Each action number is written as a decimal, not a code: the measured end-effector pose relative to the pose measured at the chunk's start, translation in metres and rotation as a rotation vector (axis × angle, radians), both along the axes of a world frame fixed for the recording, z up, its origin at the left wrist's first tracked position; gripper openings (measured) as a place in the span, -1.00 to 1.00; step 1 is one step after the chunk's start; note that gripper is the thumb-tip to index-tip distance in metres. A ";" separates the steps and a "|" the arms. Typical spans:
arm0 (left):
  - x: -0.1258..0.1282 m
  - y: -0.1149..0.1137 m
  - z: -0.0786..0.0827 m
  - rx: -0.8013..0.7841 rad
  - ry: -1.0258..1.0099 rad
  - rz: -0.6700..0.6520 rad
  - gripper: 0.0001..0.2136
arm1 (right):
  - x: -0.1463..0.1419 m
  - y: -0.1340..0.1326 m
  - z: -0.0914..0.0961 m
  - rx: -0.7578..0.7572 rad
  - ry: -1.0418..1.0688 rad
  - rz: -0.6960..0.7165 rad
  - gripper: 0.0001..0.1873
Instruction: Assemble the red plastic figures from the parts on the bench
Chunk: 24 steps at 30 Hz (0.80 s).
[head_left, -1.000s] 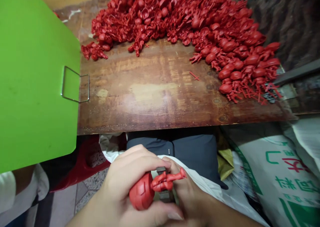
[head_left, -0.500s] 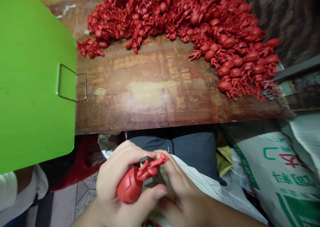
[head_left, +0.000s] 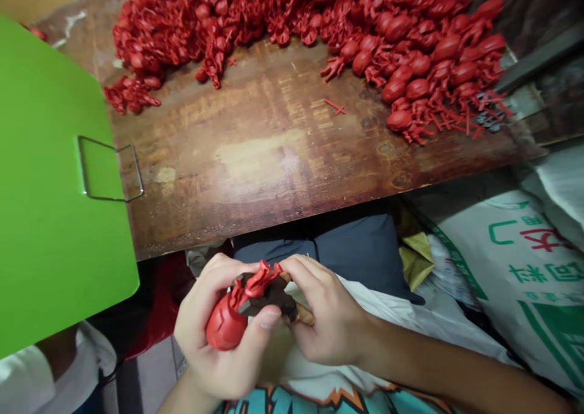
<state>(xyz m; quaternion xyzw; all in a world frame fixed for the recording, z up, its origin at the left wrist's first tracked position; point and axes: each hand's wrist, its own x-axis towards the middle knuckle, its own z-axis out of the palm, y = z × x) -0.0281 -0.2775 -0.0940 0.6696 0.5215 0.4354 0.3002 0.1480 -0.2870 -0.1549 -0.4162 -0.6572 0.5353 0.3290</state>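
Below the table edge, over my lap, my left hand [head_left: 214, 347] is closed round a red plastic toy part [head_left: 225, 326] with a rounded body and thin limbs. My right hand [head_left: 322, 317] is closed on a small dark tool [head_left: 269, 295] pressed against the part's limbs; its wooden-looking handle shows under my fingers. A large heap of the same red parts [head_left: 319, 19] covers the far side of the brown wooden table [head_left: 255, 152].
A green board with a wire handle [head_left: 55, 189] overhangs the table's left end. Printed white sacks [head_left: 515, 268] lie to my right on the floor. A red stool [head_left: 159, 304] stands under the table. Another person's white sleeve [head_left: 27, 383] shows at bottom left.
Both hands drew in toward my body with the red part. The part turned, its limbs now pointing up against the dark tool. The view tilted a little.
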 end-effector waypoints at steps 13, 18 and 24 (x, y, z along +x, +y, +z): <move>0.006 0.001 -0.005 -0.168 0.045 0.589 -0.43 | 0.013 -0.004 -0.003 -0.331 0.142 0.100 -0.64; 0.013 0.015 0.007 -0.429 -0.103 0.609 -0.49 | 0.014 -0.016 -0.022 -0.667 0.316 -0.052 -0.62; 0.011 0.017 0.008 -0.424 -0.157 0.609 -0.58 | 0.016 -0.014 -0.031 -0.670 0.289 -0.094 -0.54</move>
